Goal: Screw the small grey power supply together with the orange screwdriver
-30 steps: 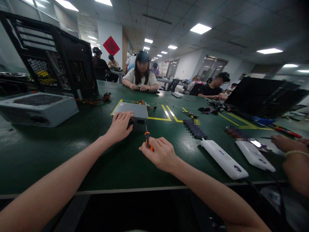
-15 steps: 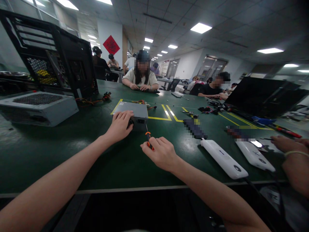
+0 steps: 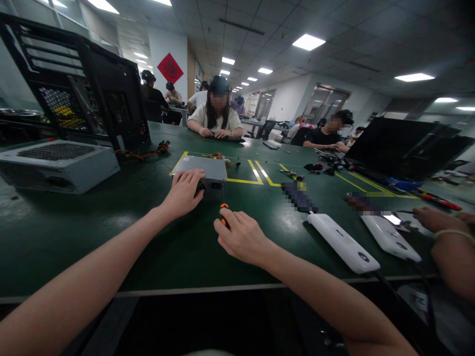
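A grey computer power supply (image 3: 208, 167) lies on the green table, its socket side facing me. My left hand (image 3: 188, 187) grips its near left corner, fingers over the top and thumb on the front face. Closed around an orange and black screwdriver (image 3: 224, 206) is my right hand (image 3: 243, 235), just in front of the unit. The thin shaft points at the right end of the front face; whether its tip sits in a screw is too small to tell. Cables (image 3: 215, 155) stick out behind the unit.
To the left stand a second power supply (image 3: 59, 163) and an open black computer case (image 3: 126, 109). On the right lie a phone (image 3: 299, 197), white power banks (image 3: 343, 242) and a black panel (image 3: 401, 146). A neighbour's hand (image 3: 441, 222) is at the right edge; another person sits opposite.
My right hand has shifted slightly left and turned around the screwdriver, hiding more of its handle. My left hand and the power supply hold their place.
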Available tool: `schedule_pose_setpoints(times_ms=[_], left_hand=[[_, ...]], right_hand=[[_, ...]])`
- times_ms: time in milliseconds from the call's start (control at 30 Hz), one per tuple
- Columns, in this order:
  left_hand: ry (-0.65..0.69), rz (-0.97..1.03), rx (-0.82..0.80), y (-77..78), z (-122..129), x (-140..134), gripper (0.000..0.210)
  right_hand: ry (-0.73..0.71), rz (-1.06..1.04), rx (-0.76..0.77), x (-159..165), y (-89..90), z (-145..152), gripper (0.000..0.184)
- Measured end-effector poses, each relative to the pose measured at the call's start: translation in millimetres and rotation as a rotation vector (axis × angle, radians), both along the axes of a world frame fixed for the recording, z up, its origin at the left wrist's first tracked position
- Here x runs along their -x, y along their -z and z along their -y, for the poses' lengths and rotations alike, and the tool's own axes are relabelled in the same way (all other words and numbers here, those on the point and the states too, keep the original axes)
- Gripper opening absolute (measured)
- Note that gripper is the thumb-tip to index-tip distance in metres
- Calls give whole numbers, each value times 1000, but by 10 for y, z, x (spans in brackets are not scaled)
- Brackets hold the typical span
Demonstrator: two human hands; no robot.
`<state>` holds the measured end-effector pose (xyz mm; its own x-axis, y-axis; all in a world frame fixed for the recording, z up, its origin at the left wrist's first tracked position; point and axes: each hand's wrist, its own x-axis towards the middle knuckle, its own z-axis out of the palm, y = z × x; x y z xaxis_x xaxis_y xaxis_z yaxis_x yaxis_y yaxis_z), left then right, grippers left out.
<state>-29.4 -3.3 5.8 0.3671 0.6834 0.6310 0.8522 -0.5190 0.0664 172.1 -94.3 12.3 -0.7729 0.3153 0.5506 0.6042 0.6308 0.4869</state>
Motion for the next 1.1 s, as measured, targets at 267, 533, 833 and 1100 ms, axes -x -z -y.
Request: schedule_pose_setpoints(times_ms=[267,533,833,1100], left_hand=[[-5,-16,1,0,1,-1,38],[-12,-23,-21,-10,10,0,36],[0,-7,-11,-5,8,5,37],[6,-3,-6,-8,8,6,37]], right_hand=[[-59,-12,-159,-57,0,-19,13],[-107,-33,0,-1,35,-15,27],[-146,-27,-59,-27,26,-2,15],[-65,-11,-176,-15,-17,5,15]])
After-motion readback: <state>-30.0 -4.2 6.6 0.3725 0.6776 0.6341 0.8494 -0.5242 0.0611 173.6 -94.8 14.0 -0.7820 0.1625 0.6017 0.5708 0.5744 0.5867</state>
